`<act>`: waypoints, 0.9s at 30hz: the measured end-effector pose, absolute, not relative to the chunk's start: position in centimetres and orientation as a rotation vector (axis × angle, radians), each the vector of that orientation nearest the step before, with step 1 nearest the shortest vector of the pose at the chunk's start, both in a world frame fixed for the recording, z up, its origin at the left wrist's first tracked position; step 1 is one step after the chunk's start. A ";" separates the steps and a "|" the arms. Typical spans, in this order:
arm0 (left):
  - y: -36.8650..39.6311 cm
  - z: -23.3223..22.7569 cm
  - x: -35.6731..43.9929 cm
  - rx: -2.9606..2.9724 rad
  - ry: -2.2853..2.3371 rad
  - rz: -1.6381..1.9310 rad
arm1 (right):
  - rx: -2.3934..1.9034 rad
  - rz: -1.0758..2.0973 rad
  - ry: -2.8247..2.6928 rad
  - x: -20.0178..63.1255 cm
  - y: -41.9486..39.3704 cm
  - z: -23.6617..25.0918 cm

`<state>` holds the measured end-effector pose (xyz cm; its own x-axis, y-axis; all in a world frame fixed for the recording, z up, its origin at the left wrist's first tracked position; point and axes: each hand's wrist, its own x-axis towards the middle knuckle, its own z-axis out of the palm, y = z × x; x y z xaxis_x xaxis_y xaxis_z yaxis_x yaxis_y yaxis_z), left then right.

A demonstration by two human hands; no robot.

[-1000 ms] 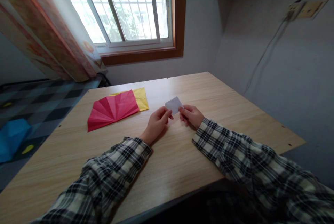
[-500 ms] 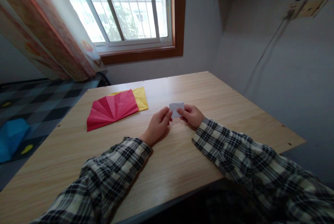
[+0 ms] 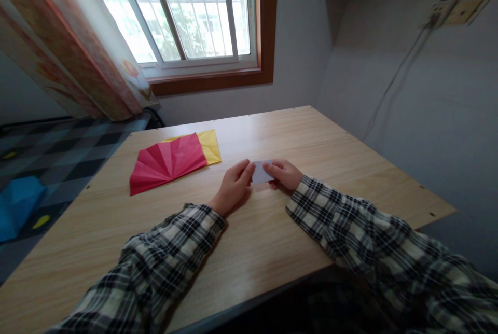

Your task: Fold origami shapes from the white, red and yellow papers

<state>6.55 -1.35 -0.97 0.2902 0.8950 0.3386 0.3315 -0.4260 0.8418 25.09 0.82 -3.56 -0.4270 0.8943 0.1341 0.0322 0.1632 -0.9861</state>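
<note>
Small white folded paper slip (image 3: 261, 173) lay low at frame centre, on or just above light wood-grain desk (image 3: 319, 142); contact unclear. Left hand (image 3: 233, 184) pinched its left edge, right hand (image 3: 285, 173) its right edge, hands close together, fingertips clamped on paper, likely to keep fold flat and square. Red pleated paper fan (image 3: 168, 163) rested left of centre, overlapping yellow paper sheet (image 3: 210, 144), well apart from hands. Plaid sleeves (image 3: 350, 225) rested on desk.
</note>
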 end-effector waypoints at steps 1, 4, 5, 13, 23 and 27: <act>-1.4 -0.9 6.5 1.906 1.084 1.073 | -0.888 1.352 -1.632 25.1 0.8 -3.4; -1.4 -0.8 6.4 1.904 1.026 0.971 | -0.853 1.292 -1.610 25.2 0.8 -3.1; -1.5 -0.8 6.4 1.903 1.006 0.941 | -0.846 1.277 -1.607 25.2 0.8 -3.0; -1.5 -0.6 6.7 1.923 0.997 0.933 | -0.844 1.222 -1.652 25.2 0.8 -2.8; -1.4 -0.6 6.7 1.861 0.994 0.988 | -0.852 1.231 -1.603 24.8 0.5 -2.8; -1.4 -0.7 6.7 1.792 0.987 1.031 | -0.842 1.269 -1.556 24.3 0.1 -2.7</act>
